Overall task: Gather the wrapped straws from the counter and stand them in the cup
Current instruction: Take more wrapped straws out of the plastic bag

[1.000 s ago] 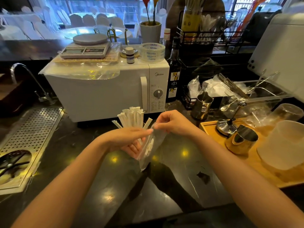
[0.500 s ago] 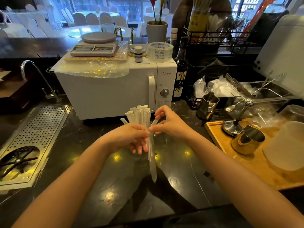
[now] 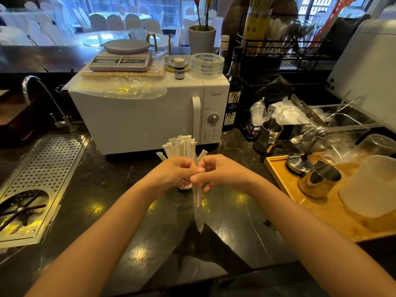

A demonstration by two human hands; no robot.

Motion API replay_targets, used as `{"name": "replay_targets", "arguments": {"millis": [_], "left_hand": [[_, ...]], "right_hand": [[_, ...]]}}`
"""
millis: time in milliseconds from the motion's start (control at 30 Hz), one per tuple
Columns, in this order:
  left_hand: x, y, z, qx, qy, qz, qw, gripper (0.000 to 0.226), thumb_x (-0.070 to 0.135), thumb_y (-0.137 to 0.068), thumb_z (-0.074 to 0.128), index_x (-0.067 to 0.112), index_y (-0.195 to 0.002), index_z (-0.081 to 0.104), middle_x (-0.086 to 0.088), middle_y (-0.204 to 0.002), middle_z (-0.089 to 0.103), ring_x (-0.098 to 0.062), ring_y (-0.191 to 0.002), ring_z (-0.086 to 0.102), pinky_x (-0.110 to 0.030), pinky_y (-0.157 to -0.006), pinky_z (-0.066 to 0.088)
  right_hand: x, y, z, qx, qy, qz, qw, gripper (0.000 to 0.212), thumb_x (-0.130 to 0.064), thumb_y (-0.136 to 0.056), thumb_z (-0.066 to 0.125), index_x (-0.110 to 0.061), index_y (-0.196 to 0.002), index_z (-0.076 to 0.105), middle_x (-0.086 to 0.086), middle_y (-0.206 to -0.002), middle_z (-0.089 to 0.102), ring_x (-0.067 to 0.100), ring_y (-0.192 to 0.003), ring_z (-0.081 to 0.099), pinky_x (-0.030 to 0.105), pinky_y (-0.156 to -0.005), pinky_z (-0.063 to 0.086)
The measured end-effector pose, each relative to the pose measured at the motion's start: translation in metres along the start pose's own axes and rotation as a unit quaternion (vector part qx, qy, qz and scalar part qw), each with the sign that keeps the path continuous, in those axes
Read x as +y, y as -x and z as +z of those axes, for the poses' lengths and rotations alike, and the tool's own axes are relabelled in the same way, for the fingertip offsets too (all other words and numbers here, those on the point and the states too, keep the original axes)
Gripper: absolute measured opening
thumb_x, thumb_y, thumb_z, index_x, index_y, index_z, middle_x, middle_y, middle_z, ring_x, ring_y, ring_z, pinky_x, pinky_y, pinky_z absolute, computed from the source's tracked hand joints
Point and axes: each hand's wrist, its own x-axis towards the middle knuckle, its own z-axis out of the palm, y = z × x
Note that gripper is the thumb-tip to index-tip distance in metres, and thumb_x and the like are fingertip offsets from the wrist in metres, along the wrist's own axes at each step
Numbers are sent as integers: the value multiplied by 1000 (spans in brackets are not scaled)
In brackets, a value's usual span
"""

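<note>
A bundle of white paper-wrapped straws [image 3: 182, 145] stands upright above the dark counter, fanned at the top. My left hand [image 3: 171, 173] is closed round its middle. My right hand [image 3: 216, 173] touches the left one and pinches the bundle's right side, where a clear plastic sleeve [image 3: 198, 207] hangs down toward the counter. One straw end [image 3: 202, 154] sticks out to the right. A small steel cup [image 3: 267, 133] stands to the right, behind my hands. The bundle's lower ends are hidden by my fingers.
A white microwave [image 3: 150, 116] stands just behind the straws. A perforated drain tray [image 3: 42, 179] lies at the left. At the right, a wooden tray [image 3: 285, 181] carries a gold cup [image 3: 319, 181] and a frosted jug [image 3: 370, 185]. A dark bottle [image 3: 233, 93] stands beside the microwave.
My right hand has closed in against the left hand on the bundle. The plastic sleeve, spread wide a second ago, now hangs narrow and straight below my hands.
</note>
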Motion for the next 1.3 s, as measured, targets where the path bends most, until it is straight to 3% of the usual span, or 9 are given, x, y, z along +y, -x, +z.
{"name": "replay_targets", "arguments": {"millis": [233,433,567,667,800,1000,1300], "left_hand": [[-3,-4,5,7,20,11,1000,25,23,-86,53,17,-63,58,5,-57,56,-4,-54,50,-17,-56,41],[-2,-6,5,0,39,5,999,23,21,-86,54,15,-64,58,1,-60,55,-7,-55,49,-18,-56,41],[-2,-7,6,-4,71,-15,997,27,21,-88,51,15,-63,59,5,-49,57,-6,-47,49,-16,-50,42],[-3,-7,7,1,87,-38,995,31,23,-91,45,13,-64,57,0,-53,55,-7,-47,50,-18,-51,44],[-3,-6,8,6,89,-53,995,34,22,-92,42,14,-61,52,-1,-55,53,-8,-47,49,-21,-54,44],[-7,-11,6,32,35,-53,997,32,21,-91,44,13,-62,53,-2,-53,52,-10,-44,45,-21,-51,40],[-5,-12,6,-50,49,-46,996,28,32,-90,45,14,-76,62,-4,-63,57,-8,-50,53,-16,-51,47]], "right_hand": [[0,2,-2,9,2,15,1000,8,-11,-82,64,-14,-75,61,4,-78,66,13,-71,64,13,-59,53],[0,5,-7,-10,-15,25,1000,11,-11,-86,59,-16,-77,64,2,-81,66,8,-74,64,14,-64,54],[0,6,-8,-17,-43,35,998,19,-10,-88,56,-17,-71,65,-4,-71,68,4,-67,66,14,-63,55],[1,5,-9,-14,-68,56,996,17,-10,-88,55,-9,-73,63,0,-68,65,4,-60,65,16,-59,56],[1,3,-12,-8,-38,102,994,16,-8,-89,53,-6,-78,64,7,-74,64,8,-62,64,18,-55,56],[0,2,-11,40,7,110,993,21,-4,-87,56,-8,-68,64,2,-61,62,3,-46,59,12,-46,47],[-1,-2,-9,44,16,83,995,23,-5,-83,61,-11,-60,62,4,-59,56,11,-53,50,20,-54,41]]}}
